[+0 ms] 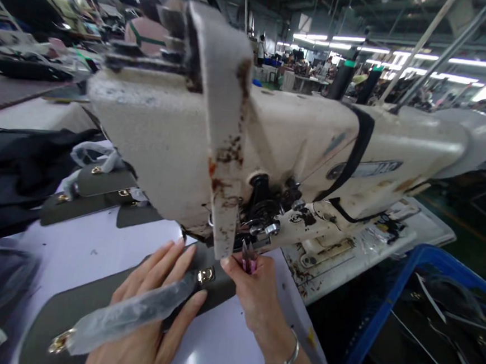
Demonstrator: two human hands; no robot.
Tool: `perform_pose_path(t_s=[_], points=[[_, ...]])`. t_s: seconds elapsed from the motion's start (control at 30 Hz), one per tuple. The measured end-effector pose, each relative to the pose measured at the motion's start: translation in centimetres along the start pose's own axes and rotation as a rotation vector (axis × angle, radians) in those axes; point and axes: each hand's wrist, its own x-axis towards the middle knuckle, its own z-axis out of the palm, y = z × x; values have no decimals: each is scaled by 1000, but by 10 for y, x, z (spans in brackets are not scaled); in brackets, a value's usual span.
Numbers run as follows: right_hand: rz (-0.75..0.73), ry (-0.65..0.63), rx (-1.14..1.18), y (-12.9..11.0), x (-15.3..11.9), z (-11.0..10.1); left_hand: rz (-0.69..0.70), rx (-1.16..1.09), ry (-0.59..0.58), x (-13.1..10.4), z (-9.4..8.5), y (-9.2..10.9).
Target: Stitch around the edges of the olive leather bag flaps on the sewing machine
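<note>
A large workshop (281, 11) lit by strip lights (311, 37) is seen behind a worn white sewing machine (159, 125) mounted on a pale bench (94, 254). Reaching in from the bench's near edge, a dark grey panel (60, 313) is laid with its right end by the machine's working end. A plastic-wrapped handle (127, 313) appears already joined to the panel by gold fittings (206, 274). The left hand (140, 339) is spread flat on the panel, passed beneath the handle. In the right hand (259, 295), pink-handled snips (249, 258) are pinched, blades pointing up. Whether stitching or trimming is finished cannot be told. Similar panels (104, 179) are spread toward the bench's far left; more dark pieces (424, 342) are held in a blue crate (379, 322) beyond its right edge.
</note>
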Motion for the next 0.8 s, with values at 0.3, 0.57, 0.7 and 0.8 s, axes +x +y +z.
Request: perform_pose_path(t_s=[0.3,0.57,0.7,0.8], points=[[57,-28,-17,-12,-2,-4,-15,-230,-51,37,7,11],[85,-36,-7,-11,1,-5,-642,-1031,63,49,8,13],[98,-55,-6,-14,1,-5,-628,-1071,47,54,10,8],[103,-52,1,-14,1,-3,-638,-1094,64,60,8,6]])
